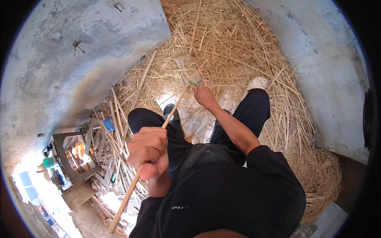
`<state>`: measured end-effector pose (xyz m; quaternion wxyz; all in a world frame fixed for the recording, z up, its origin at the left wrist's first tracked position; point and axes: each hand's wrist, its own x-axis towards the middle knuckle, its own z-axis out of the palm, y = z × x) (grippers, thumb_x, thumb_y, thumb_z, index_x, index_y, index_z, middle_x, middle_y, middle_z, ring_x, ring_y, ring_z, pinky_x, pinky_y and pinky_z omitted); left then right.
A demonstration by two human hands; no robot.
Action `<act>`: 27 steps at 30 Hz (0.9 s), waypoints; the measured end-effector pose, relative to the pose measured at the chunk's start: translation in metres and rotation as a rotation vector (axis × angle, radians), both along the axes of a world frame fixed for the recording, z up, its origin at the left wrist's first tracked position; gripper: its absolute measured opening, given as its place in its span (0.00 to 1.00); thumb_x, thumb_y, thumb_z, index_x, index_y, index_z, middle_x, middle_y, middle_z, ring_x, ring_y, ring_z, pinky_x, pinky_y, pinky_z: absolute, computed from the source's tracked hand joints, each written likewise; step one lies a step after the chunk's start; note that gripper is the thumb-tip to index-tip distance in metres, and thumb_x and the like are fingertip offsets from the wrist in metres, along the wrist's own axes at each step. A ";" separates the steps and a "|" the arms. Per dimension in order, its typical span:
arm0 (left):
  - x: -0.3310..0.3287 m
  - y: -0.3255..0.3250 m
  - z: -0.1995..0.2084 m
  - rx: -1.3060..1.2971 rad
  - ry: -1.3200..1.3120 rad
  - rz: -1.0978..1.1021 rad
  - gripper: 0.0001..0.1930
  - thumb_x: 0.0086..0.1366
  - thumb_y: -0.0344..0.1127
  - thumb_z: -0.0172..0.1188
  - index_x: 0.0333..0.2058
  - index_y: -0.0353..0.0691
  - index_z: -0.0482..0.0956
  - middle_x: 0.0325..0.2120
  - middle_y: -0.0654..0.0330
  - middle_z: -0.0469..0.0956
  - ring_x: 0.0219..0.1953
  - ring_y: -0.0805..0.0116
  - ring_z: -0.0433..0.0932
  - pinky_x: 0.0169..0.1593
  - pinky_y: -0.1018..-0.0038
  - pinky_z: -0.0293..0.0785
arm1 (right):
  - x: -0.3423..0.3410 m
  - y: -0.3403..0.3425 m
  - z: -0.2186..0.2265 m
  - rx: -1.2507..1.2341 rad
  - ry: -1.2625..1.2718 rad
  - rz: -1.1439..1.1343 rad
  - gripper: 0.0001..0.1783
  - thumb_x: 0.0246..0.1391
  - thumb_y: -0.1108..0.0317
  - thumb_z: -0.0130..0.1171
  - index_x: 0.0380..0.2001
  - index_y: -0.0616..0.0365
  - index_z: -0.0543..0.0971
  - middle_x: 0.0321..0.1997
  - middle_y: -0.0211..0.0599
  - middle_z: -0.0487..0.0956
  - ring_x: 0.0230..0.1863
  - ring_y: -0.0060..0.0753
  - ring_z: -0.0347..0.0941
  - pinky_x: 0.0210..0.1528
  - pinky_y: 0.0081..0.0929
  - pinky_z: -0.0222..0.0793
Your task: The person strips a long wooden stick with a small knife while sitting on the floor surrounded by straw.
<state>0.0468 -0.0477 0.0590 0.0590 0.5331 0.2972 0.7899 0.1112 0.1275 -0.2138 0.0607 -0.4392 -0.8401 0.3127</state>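
My left hand (147,154) is wrapped in a fist around a long, thin bamboo stick (126,199). The stick slants from the lower left, past my left knee, up toward my right hand (204,96). Closed fingers of that right hand grip a small green-handled tool (193,84), whose working end I cannot make out. The tool is at the far end of the stick; whether they touch is unclear. Just beyond it, a greyish block (185,65) lies partly among shavings.
Straw-like bamboo shavings (234,43) heap over the floor ahead and to the right. Longer strips (143,81) lie at the left, near a wooden frame (65,154) and a blue scrap (108,124). Grey walls (51,75) stand on both sides. A light perforated clog (258,83) sits by my right knee.
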 end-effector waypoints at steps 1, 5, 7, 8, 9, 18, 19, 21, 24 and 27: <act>-0.004 -0.001 -0.001 0.009 -0.028 0.010 0.30 0.68 0.57 0.45 0.14 0.41 0.55 0.05 0.69 0.52 0.06 0.79 0.48 0.10 0.81 0.43 | 0.005 -0.002 0.005 -0.037 0.033 0.001 0.27 0.64 0.48 0.40 0.32 0.62 0.76 0.25 0.59 0.78 0.31 0.66 0.74 0.37 0.52 0.70; -0.016 -0.007 -0.004 0.016 -0.043 -0.006 0.30 0.68 0.58 0.44 0.15 0.42 0.54 0.05 0.71 0.51 0.06 0.81 0.46 0.11 0.82 0.41 | 0.019 -0.036 0.042 -0.134 0.141 0.044 0.26 0.64 0.48 0.39 0.33 0.60 0.75 0.23 0.59 0.77 0.30 0.65 0.75 0.35 0.52 0.69; -0.017 -0.008 -0.004 0.020 -0.028 -0.026 0.30 0.68 0.58 0.44 0.15 0.42 0.54 0.05 0.71 0.51 0.06 0.81 0.46 0.11 0.82 0.41 | 0.016 -0.038 0.035 -0.072 0.120 0.070 0.25 0.64 0.48 0.39 0.33 0.60 0.75 0.22 0.59 0.77 0.29 0.64 0.75 0.33 0.53 0.70; -0.018 -0.009 -0.004 0.025 -0.018 -0.031 0.30 0.68 0.58 0.44 0.15 0.42 0.54 0.05 0.71 0.51 0.06 0.81 0.46 0.11 0.82 0.41 | 0.007 -0.031 0.031 0.000 0.084 0.082 0.25 0.64 0.48 0.39 0.33 0.60 0.75 0.22 0.60 0.76 0.29 0.63 0.75 0.31 0.53 0.70; -0.019 -0.010 -0.004 0.026 -0.016 -0.035 0.30 0.68 0.58 0.44 0.14 0.42 0.54 0.05 0.71 0.50 0.06 0.81 0.46 0.10 0.81 0.41 | 0.000 -0.025 0.027 0.070 0.056 0.092 0.25 0.64 0.49 0.39 0.33 0.60 0.75 0.22 0.60 0.76 0.28 0.63 0.75 0.30 0.53 0.70; -0.003 0.000 0.001 0.013 -0.027 0.069 0.30 0.68 0.55 0.48 0.13 0.40 0.55 0.06 0.70 0.52 0.05 0.79 0.49 0.10 0.81 0.43 | -0.013 0.006 -0.040 -0.030 0.095 0.021 0.29 0.64 0.50 0.39 0.27 0.67 0.77 0.26 0.64 0.76 0.32 0.65 0.75 0.36 0.54 0.70; -0.005 0.001 0.000 0.039 -0.061 0.076 0.29 0.68 0.53 0.50 0.13 0.40 0.56 0.06 0.70 0.52 0.06 0.79 0.50 0.10 0.81 0.43 | -0.014 0.000 -0.030 -0.032 0.175 -0.001 0.29 0.64 0.51 0.40 0.26 0.67 0.77 0.27 0.63 0.76 0.33 0.65 0.74 0.37 0.53 0.69; -0.012 -0.002 -0.002 0.047 -0.127 0.108 0.29 0.67 0.52 0.51 0.13 0.40 0.56 0.06 0.70 0.52 0.06 0.79 0.49 0.10 0.81 0.43 | -0.008 -0.029 0.008 -0.088 0.318 0.006 0.28 0.64 0.51 0.40 0.27 0.67 0.77 0.27 0.63 0.75 0.34 0.65 0.74 0.36 0.51 0.67; -0.019 -0.001 0.001 0.075 -0.103 0.067 0.29 0.67 0.51 0.53 0.13 0.40 0.56 0.06 0.70 0.52 0.06 0.79 0.50 0.10 0.81 0.43 | 0.001 -0.043 0.015 -0.098 0.382 0.008 0.29 0.64 0.50 0.39 0.31 0.67 0.77 0.31 0.63 0.76 0.36 0.64 0.74 0.38 0.50 0.68; -0.013 0.002 0.011 0.063 -0.032 0.023 0.29 0.69 0.51 0.49 0.13 0.41 0.55 0.06 0.70 0.52 0.06 0.79 0.49 0.10 0.80 0.44 | -0.003 -0.001 -0.043 -0.103 0.076 -0.012 0.31 0.64 0.48 0.37 0.33 0.67 0.77 0.34 0.62 0.77 0.39 0.65 0.74 0.42 0.51 0.69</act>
